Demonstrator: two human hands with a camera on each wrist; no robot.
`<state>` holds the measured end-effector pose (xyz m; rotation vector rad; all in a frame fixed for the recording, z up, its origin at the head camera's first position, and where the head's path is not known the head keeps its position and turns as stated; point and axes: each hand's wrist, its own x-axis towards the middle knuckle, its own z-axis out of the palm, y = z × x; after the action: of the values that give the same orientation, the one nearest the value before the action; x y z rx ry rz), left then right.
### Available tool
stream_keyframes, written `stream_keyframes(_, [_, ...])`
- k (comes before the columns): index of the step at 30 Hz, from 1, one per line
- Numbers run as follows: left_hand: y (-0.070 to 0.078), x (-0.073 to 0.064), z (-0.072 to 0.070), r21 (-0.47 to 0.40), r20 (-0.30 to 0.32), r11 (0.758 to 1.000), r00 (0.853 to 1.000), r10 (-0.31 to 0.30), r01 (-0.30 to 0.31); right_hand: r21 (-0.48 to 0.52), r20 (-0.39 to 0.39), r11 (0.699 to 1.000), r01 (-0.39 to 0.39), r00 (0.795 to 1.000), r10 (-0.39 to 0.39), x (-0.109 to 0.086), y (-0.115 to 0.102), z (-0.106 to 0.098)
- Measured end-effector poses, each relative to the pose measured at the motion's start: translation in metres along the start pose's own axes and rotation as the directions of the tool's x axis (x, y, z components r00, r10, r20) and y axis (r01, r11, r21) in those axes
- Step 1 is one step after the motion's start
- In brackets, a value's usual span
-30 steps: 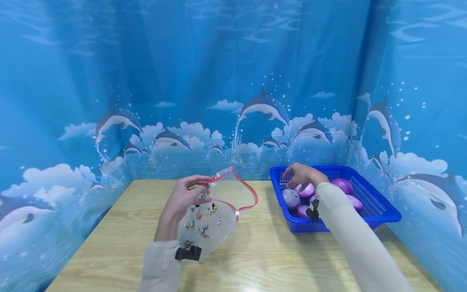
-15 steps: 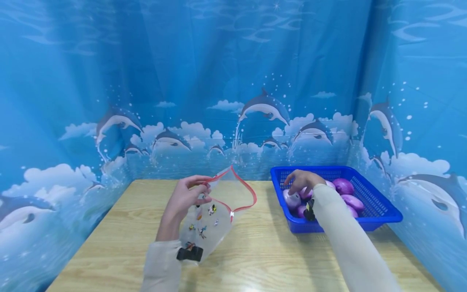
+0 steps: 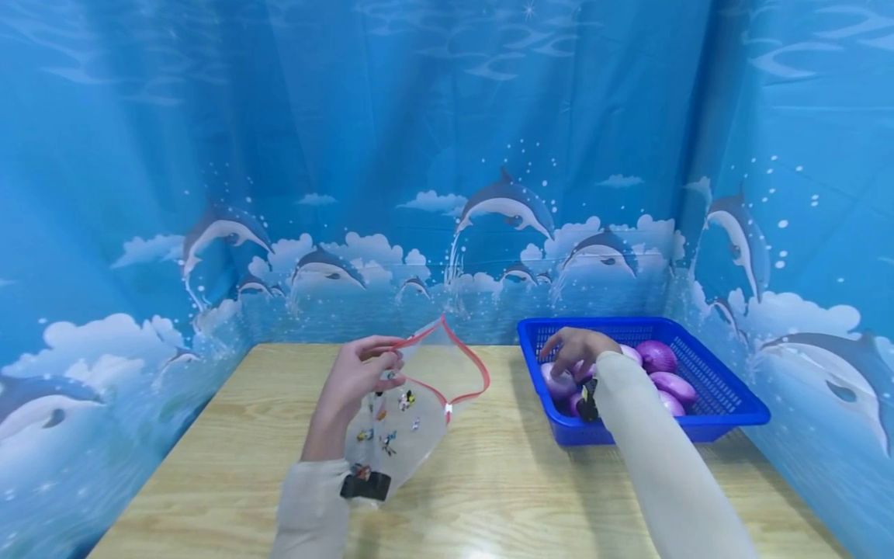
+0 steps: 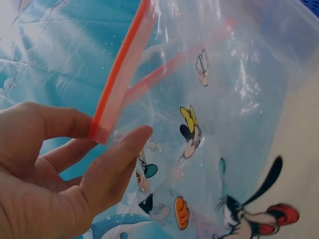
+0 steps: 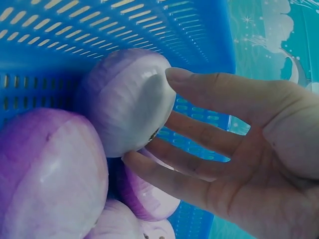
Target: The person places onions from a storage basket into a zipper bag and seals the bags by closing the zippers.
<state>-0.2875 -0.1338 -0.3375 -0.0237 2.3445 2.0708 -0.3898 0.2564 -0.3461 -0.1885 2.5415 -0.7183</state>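
Note:
My left hand (image 3: 359, 373) pinches the rim of a clear zip bag (image 3: 419, 450) with a red closure strip and cartoon prints. The bag's mouth gapes toward the right; in the left wrist view its orange-red strip (image 4: 122, 69) runs up from the fingers. Inside the blue basket (image 3: 726, 388), my right hand (image 3: 576, 348) has thumb and fingertips on opposite sides of a pale purple onion (image 5: 127, 99). This onion sits in the basket's near-left part, against other onions. Some of the right fingertips are hidden behind it.
Several more purple onions, one large onion (image 5: 50, 174) among them, lie in the basket beside and below the hand. The basket stands at the right of the wooden table (image 3: 230, 450). A dolphin-print curtain (image 3: 391, 155) hangs behind and along the sides.
My right hand has lowered slightly and come to the pale onion, its fingers closing in around it. The left hand stays put with the bag, whose mouth has shifted a little.

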Motion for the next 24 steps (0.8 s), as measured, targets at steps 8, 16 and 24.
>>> stream_keyframes(8, [-0.0010, 0.0012, 0.0023, 0.045, -0.035, 0.998, 0.999, -0.039, 0.041, 0.090, -0.012, 0.990, -0.111, 0.994, 0.113, -0.0033, 0.0016, 0.0000])
stream_keyframes(16, [-0.0042, 0.0035, 0.0037, 0.103, -0.069, 0.993, 0.996, -0.048, 0.055, 0.090, -0.027, 0.974, -0.206, 0.977, 0.210, -0.0012, 0.0038, -0.0029])
stream_keyframes(24, [-0.0057, 0.0060, 0.0025, 0.086, -0.076, 0.993, 0.995, -0.070, 0.076, 0.044, -0.046, 0.976, -0.213, 0.976, 0.215, 0.0013, 0.0032, -0.0038])
